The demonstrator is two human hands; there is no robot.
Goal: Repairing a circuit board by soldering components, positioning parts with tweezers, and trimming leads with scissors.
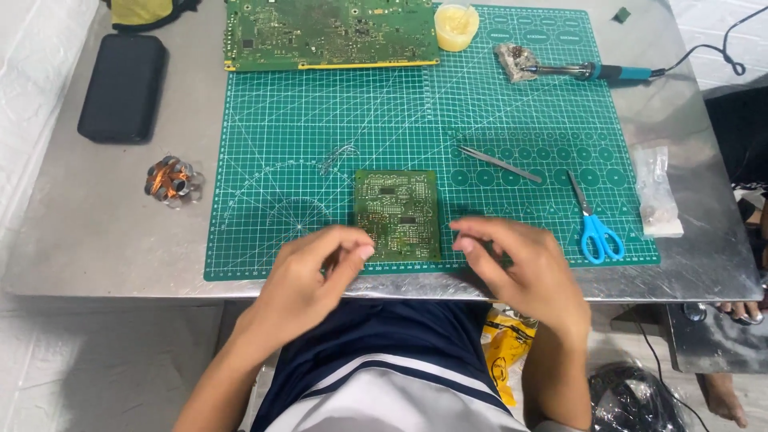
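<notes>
A small green circuit board (398, 214) lies flat near the front edge of the green cutting mat (280, 128). My left hand (308, 280) hovers just left of the board's near corner, thumb and fingers pinched loosely together; whether anything small is between them I cannot tell. My right hand (524, 268) hovers just right of the board, fingers curled and slightly apart, holding nothing visible. Neither hand clearly touches the board.
A larger circuit board (328, 32) and a tub of yellow paste (456, 26) sit at the mat's far edge. Soldering iron (596, 72), tweezers (500, 163), blue scissors (594, 224), a small plastic bag (658, 192), a copper coil (170, 180) and a black case (122, 86) lie around.
</notes>
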